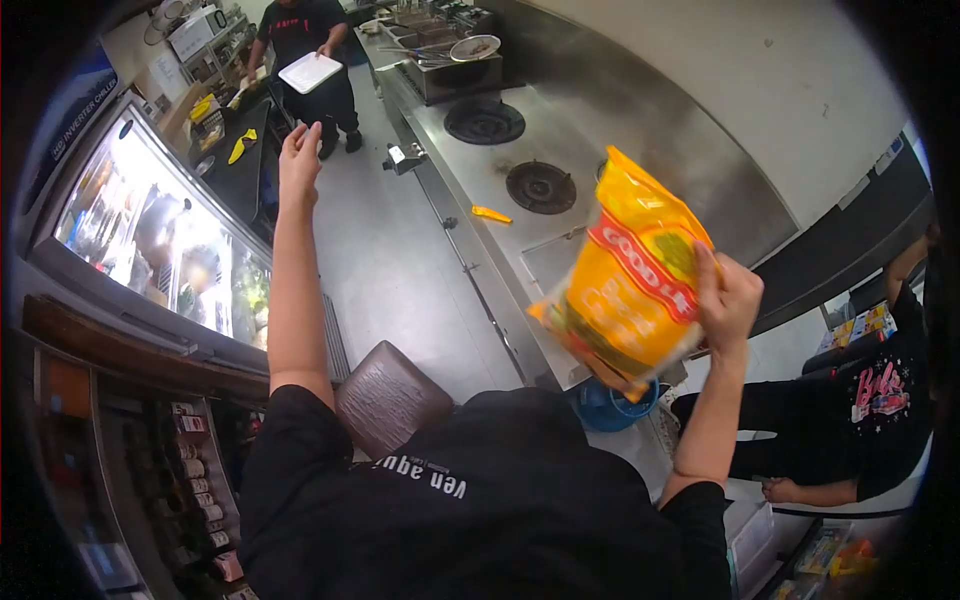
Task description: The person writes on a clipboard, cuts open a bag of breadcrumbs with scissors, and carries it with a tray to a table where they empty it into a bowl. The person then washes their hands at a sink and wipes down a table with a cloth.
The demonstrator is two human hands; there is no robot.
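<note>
My right hand (728, 300) grips a yellow-orange plastic food bag (625, 290) by its side edge, above the steel counter (530, 130). A red band on the bag carries the words "GOOD LIFE". Its contents cannot be made out. My left hand (301, 165) is raised ahead over the aisle, away from the bag, with its fingers bent together. Whether anything small sits between those fingertips does not show. On the counter near the burners lies a small yellow strip (491, 214).
Two black burners (541, 187) are set into the counter. A lit display chiller (165, 220) stands at left, and a brown padded stool (390, 395) in the aisle. Ahead, a person (310, 35) holds a white tray (309, 73). Another person (850, 410) is at right, beyond a blue bucket (615, 405).
</note>
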